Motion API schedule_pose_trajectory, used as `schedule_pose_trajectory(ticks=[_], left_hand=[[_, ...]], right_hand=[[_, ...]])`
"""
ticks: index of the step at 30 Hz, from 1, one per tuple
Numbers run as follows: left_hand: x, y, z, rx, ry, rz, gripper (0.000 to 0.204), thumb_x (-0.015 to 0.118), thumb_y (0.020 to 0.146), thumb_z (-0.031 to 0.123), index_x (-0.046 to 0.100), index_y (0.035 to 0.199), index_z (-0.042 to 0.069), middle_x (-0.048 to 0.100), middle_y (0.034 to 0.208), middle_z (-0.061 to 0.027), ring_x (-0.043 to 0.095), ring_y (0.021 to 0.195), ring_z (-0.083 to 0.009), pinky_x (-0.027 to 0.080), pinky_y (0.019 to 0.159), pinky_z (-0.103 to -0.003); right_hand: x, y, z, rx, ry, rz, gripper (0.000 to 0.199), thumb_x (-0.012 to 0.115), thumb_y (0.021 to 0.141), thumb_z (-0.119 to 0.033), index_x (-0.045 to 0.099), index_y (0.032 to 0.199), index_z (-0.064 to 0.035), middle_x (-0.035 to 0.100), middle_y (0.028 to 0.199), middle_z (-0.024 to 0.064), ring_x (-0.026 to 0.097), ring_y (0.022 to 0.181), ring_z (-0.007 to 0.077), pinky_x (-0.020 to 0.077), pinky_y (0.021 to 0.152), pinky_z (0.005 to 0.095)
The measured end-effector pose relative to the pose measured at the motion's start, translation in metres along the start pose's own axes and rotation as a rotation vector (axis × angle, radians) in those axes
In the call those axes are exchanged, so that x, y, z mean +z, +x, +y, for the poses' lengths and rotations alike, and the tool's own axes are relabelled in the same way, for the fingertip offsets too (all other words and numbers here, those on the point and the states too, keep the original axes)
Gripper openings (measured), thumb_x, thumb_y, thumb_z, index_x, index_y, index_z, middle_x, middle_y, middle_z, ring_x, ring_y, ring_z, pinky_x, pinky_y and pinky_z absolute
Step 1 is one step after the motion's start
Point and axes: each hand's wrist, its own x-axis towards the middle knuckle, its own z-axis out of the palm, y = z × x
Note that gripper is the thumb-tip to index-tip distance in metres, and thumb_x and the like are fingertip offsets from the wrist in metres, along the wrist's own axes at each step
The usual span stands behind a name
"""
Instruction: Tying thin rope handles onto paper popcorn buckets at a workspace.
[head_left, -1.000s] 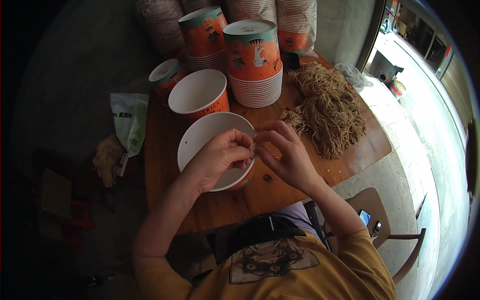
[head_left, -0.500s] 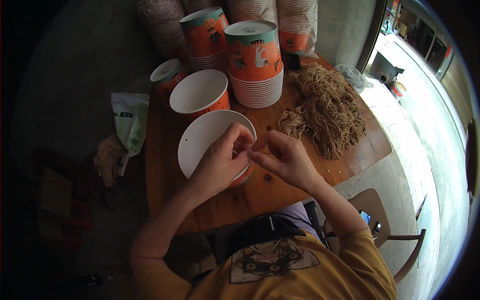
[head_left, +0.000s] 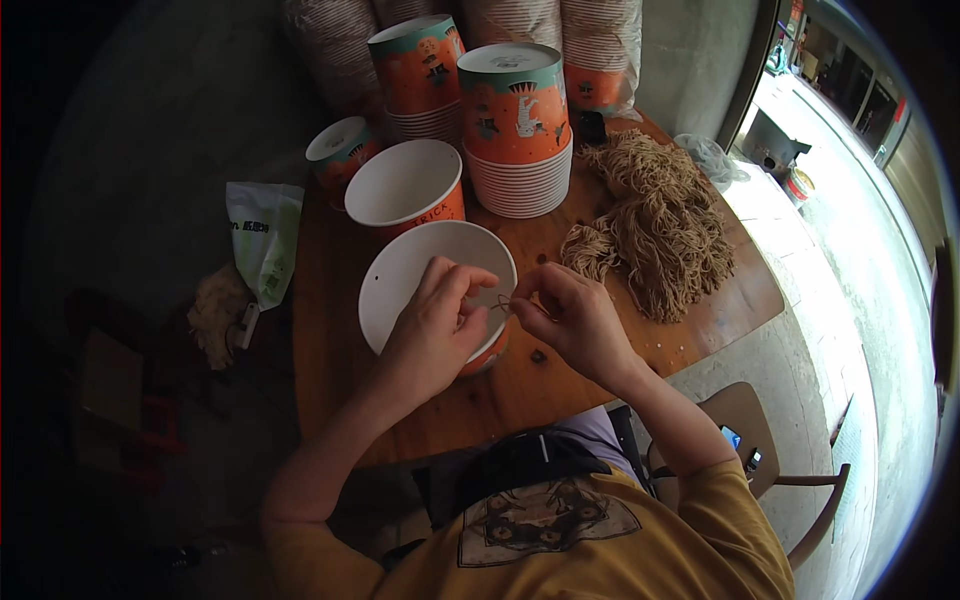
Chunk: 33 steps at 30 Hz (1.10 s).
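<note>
A white-lined paper bucket (head_left: 400, 275) with an orange outside stands before me, tilted so that its mouth faces me. My left hand (head_left: 437, 315) is over its near right rim, index finger raised off the thumb and the other fingers curled in. It seems to grip a thin cord low between thumb and fingers, partly hidden. Just right of the rim, my right hand (head_left: 568, 312) pinches the same cord (head_left: 503, 302), which forms a small loop between the hands. A small dark hole shows in the bucket's left wall.
Another open bucket (head_left: 405, 185) stands behind. Upside-down bucket stacks (head_left: 515, 120) rise at the back, near plastic-wrapped stacks (head_left: 600, 50). A heap of tan cords (head_left: 665, 225) covers the table's right side. A chair (head_left: 740, 425) is at the right, a plastic bag (head_left: 265, 240) left.
My hands have moved slightly apart, and the left index finger has lifted away from the thumb. The cord loop between them now shows. The view has shifted slightly.
</note>
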Motion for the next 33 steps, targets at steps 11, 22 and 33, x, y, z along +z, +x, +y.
schedule_pose_trajectory(ticks=[11,22,33], left_hand=[[0.012,0.004,-0.005,-0.154,-0.161,-0.025,0.018,0.059,0.086,0.004,0.055,0.104,0.002,0.062,0.091,-0.0125,0.063,0.083,-0.0254,0.049,0.073,-0.037],[0.006,-0.001,0.001,-0.13,-0.073,-0.01,0.019,0.055,0.088,0.005,0.056,0.107,0.001,0.06,0.094,-0.0124,0.063,0.084,-0.026,0.05,0.075,-0.038],[0.007,0.001,0.007,-0.086,0.085,0.025,0.01,0.06,0.085,0.005,0.058,0.094,0.001,0.059,0.09,-0.0118,0.063,0.081,-0.0285,0.05,0.071,-0.039]], right_hand=[[0.006,0.001,-0.001,-0.041,-0.031,0.052,0.011,0.067,0.082,-0.01,0.06,0.086,-0.0041,0.054,0.074,0.0066,0.053,0.061,0.017,0.0438,0.056,0.0301],[0.007,0.002,-0.004,-0.061,-0.084,0.018,0.012,0.066,0.083,-0.012,0.058,0.086,-0.004,0.058,0.078,0.0089,0.06,0.063,0.0224,0.0478,0.056,0.0334],[0.006,0.002,-0.006,-0.079,-0.114,0.002,0.014,0.066,0.084,-0.013,0.057,0.087,-0.0033,0.06,0.08,0.0108,0.063,0.067,0.0282,0.0495,0.058,0.0368]])
